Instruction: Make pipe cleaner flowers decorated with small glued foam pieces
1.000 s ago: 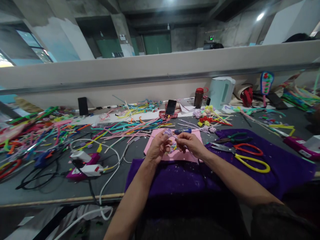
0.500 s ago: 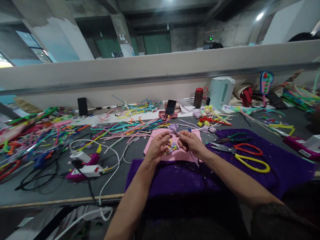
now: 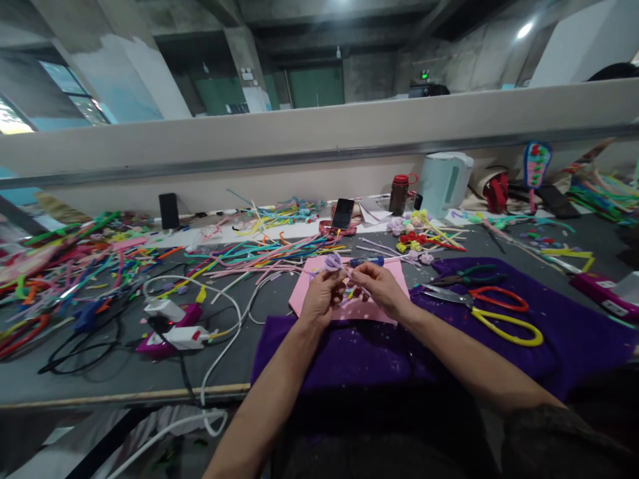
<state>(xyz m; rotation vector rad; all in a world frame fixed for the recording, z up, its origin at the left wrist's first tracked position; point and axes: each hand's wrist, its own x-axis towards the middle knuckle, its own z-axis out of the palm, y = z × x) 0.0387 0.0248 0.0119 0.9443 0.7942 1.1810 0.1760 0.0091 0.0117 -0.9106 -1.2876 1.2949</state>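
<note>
Between my hands is a small purple pipe-cleaner flower [image 3: 333, 261] with looped petals. My left hand [image 3: 322, 293] pinches it near its base, fingers curled. My right hand [image 3: 375, 286] is closed too, its thumb and fingertips pinching a purple strand just right of the flower; the fingers partly hide that strand. Both hands are above a pink sheet [image 3: 305, 303] that lies on a purple cloth [image 3: 284, 346]. Small coloured bits on the sheet show between the hands. Behind my right hand lies a tool with a blue handle [image 3: 367, 261], probably a glue gun or screwdriver.
Scissors [image 3: 504, 324] with red and yellow handles and pliers [image 3: 469, 274] lie on the cloth at right. Loose pipe cleaners [image 3: 259, 256] spread behind the sheet. Left are a power strip [image 3: 172, 332] and white cables. A phone [image 3: 343, 214], bottle [image 3: 399, 194] and kettle [image 3: 444, 183] stand at the back.
The flower and my left hand have shifted slightly left and turned, so the petals now point up and to the left. My right hand still pinches close beside it. The view has moved slightly.
</note>
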